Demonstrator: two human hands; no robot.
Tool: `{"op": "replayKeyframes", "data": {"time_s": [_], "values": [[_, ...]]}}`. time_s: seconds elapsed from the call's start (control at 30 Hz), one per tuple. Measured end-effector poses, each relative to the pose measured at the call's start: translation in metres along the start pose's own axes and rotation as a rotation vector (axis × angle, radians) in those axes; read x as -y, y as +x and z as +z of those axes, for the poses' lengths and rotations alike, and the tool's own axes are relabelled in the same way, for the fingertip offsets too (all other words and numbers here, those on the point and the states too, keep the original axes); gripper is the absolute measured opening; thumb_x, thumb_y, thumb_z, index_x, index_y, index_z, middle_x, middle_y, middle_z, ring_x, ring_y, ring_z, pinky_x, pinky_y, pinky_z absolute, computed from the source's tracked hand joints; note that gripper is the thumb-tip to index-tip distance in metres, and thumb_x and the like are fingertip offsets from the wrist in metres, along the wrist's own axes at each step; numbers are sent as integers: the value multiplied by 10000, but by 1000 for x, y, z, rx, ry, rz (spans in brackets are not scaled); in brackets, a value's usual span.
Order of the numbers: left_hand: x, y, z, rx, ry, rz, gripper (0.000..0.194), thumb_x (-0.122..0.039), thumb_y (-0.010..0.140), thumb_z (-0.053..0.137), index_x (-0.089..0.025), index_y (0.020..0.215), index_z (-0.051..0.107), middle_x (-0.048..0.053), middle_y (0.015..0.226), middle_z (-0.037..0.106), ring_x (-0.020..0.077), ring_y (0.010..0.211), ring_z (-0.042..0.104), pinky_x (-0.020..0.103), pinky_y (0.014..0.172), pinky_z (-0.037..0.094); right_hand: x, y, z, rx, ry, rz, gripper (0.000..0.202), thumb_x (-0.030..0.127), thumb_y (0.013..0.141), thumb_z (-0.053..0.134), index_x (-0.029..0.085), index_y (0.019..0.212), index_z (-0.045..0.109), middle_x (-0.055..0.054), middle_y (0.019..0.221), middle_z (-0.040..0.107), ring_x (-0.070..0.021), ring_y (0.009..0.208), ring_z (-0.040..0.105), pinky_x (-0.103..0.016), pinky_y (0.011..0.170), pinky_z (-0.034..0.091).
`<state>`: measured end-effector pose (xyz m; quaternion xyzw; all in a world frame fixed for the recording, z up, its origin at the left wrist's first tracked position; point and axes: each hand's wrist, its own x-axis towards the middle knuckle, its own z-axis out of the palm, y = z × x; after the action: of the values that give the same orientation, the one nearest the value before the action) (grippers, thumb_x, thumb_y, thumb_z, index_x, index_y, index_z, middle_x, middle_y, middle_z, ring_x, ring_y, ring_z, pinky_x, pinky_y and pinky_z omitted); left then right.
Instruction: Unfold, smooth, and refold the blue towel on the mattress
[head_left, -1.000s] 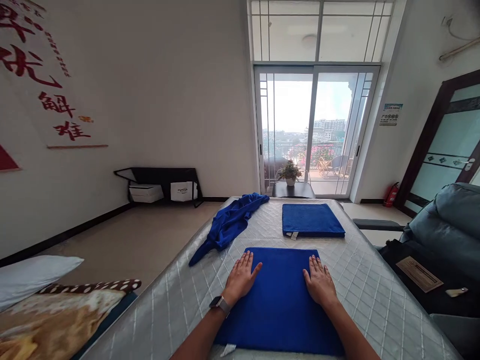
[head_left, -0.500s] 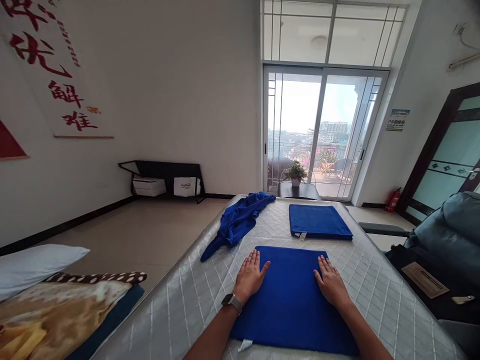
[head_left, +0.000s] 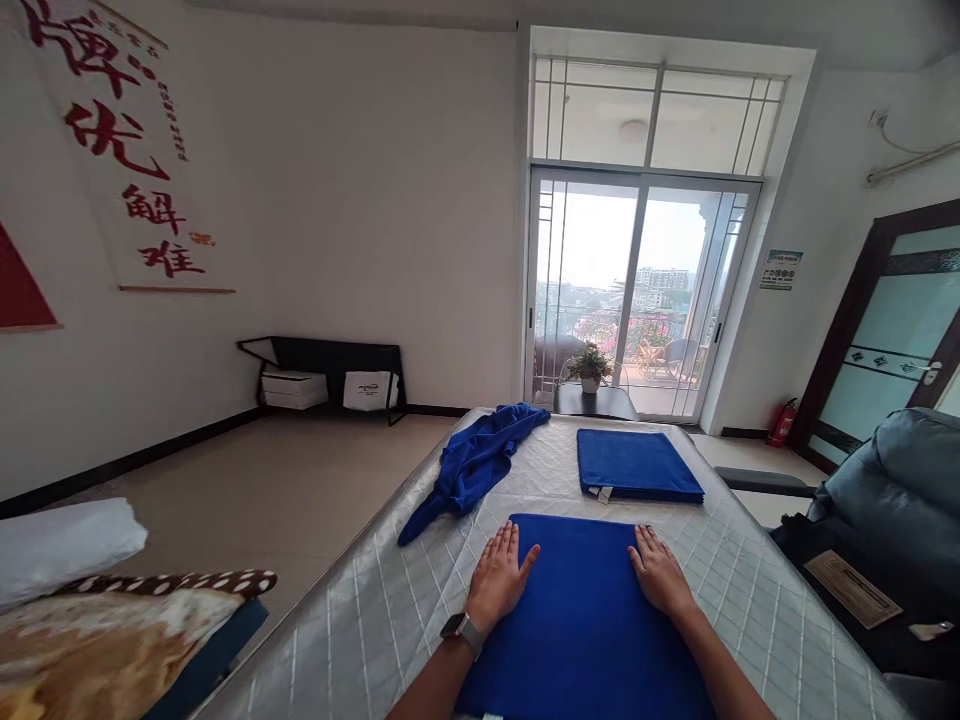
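A flat blue cloth (head_left: 581, 620), squared like a folded piece, lies on the silver quilted table cover (head_left: 360, 610) right in front of me. My left hand (head_left: 501, 577) rests flat on its left edge, and a watch is on that wrist. On the right edge lies my right hand (head_left: 660, 572), fingers extended and palm down. Beyond them, a neat stack of folded blue cloth (head_left: 637, 463) with white tags sits at the far right. A crumpled blue cloth (head_left: 476, 462) is heaped at the far left.
A potted plant (head_left: 590, 368) stands on a chair past the table's far end. To the right are a grey-blue sofa (head_left: 892, 480) and a dark bag-like item with a brown label (head_left: 853, 588). A patterned blanket (head_left: 112, 640) and white pillow (head_left: 67, 548) lie at left.
The view has tilted up slightly, so the table and cloths appear lower. My right hand has shifted slightly inward along the cloth's edge; my left hand stays at the left edge.
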<state>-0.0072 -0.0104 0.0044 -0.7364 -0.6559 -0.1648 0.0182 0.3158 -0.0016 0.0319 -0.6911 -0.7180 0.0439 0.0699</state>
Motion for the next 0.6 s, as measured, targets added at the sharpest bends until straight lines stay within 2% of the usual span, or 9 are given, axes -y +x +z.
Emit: {"op": "replayKeyframes", "data": {"time_s": [0.13, 0.27, 0.4, 0.5, 0.6], "values": [[6, 3, 9, -13, -1, 22, 853, -671, 974, 126, -55, 1511, 368, 187, 1582, 334, 281, 1465, 328, 456, 1191, 301, -5, 4, 12, -12, 6, 8, 658, 431, 996, 192, 101, 1562, 254, -72, 1632, 230, -197, 1513, 145, -378, 1220, 141], [10, 5, 15, -3, 12, 24, 839, -667, 976, 141, -64, 1514, 364, 179, 1587, 327, 279, 1470, 317, 454, 1189, 305, -5, 1, 11, -27, 12, 21, 660, 430, 992, 200, 104, 1564, 250, -74, 1628, 237, -196, 1513, 149, -376, 1220, 125], [10, 8, 12, -15, 44, 35, 791, -629, 993, 187, -54, 1484, 423, 203, 1536, 417, 296, 1439, 378, 456, 1173, 333, -3, -2, 9, -38, 11, 27, 649, 398, 992, 197, 92, 1562, 246, -85, 1629, 231, -198, 1513, 152, -376, 1218, 112], [1, 12, 4, -43, 71, 14, 795, -632, 991, 210, -39, 1460, 455, 230, 1494, 470, 320, 1414, 416, 472, 1160, 348, -2, -2, 10, -41, 19, 31, 647, 395, 993, 200, 91, 1563, 242, -88, 1630, 225, -202, 1513, 151, -379, 1218, 100], [-27, 18, -2, -37, 65, 58, 795, -639, 992, 197, -52, 1465, 449, 223, 1521, 439, 310, 1431, 391, 472, 1168, 332, -2, -2, 10, -43, 41, 27, 646, 389, 993, 205, 90, 1565, 233, -91, 1632, 215, -205, 1515, 142, -384, 1217, 96]]}}
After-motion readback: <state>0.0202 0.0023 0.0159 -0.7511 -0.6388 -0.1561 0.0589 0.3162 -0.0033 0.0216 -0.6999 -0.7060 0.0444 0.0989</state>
